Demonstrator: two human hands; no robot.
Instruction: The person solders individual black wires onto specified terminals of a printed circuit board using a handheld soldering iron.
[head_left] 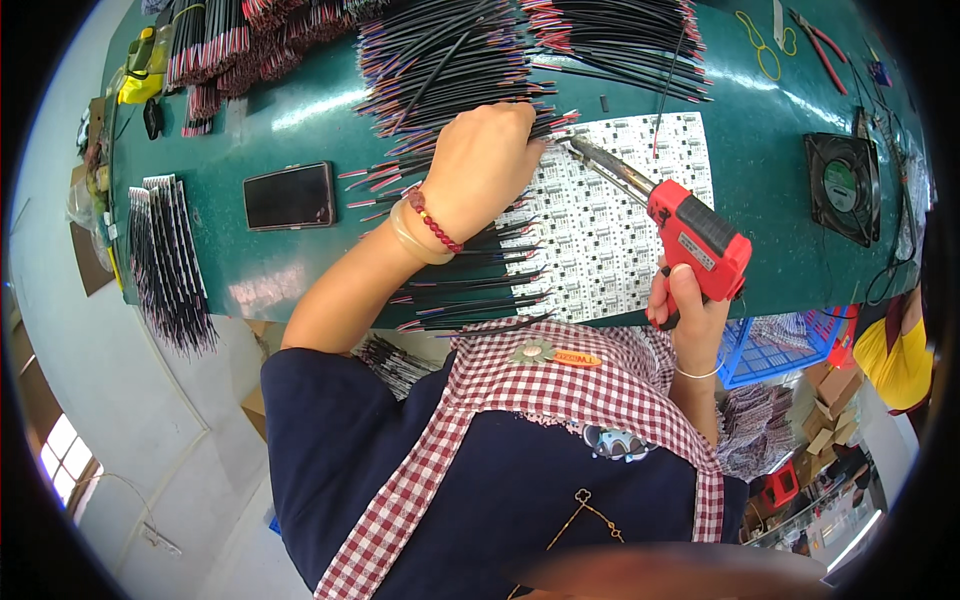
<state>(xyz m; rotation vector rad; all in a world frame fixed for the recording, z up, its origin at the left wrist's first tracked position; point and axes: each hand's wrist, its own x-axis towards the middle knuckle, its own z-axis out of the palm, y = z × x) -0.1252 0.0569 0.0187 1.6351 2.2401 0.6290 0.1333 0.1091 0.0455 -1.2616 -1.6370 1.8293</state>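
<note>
Near eleven o'clock on the white board [610,250], laid on the green table [775,250], the dark tip [570,143] of the red soldering gun [703,240] sits close to some wire ends [565,119]; I cannot tell whether they touch. At five o'clock is the right hand [700,320], its fingers wrapped round the grip. The left hand [487,150] lies at ten o'clock, fingers curled at the board's edge; what they pinch, if anything, I cannot tell. Black wires [460,285] line the board's nine o'clock side. To do this well, I would press each wire flat, warm it and the board together, then hold it still while it cools. The left fingers look close to the heat, so gripping farther back would probably be safer.
</note>
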